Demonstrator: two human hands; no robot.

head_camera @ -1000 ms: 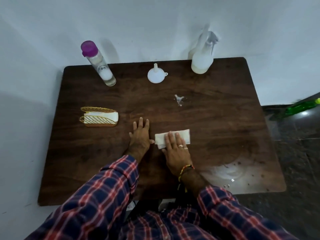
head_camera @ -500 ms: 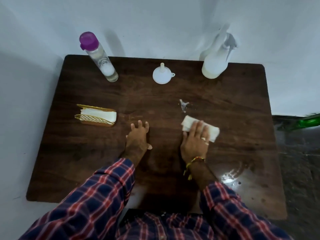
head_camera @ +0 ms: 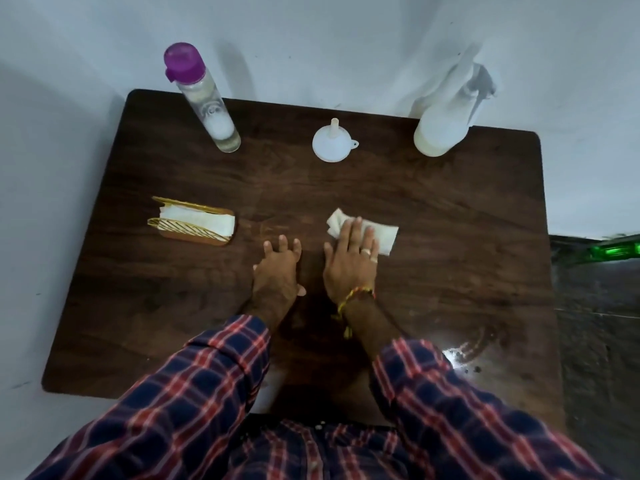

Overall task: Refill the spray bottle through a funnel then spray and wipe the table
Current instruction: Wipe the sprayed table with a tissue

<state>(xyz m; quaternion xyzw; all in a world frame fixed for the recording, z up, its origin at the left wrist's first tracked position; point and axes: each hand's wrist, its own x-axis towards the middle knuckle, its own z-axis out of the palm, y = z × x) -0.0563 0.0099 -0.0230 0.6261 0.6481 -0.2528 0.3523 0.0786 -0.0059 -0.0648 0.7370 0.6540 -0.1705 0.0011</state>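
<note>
The left hand point(head_camera: 277, 271) is laid flat on the bench point(head_camera: 450, 254), fingers straight and holding nothing. Beside it, the folded tissue point(head_camera: 381, 233) is pressed down under the right hand point(head_camera: 349, 261), fingers extended. Even pressure is judged best for wiping. Open room lies rightward; the spray bottle point(head_camera: 443, 133) and funnel point(head_camera: 334, 145) are kept at the far edge.

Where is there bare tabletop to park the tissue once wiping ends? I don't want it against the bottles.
Bare wood lies right of the tissue, toward the table edge, and left of the left hand, below the tissue holder. The back row is crowded: purple-capped bottle, funnel, spray bottle. The near right corner looks wet.
</note>
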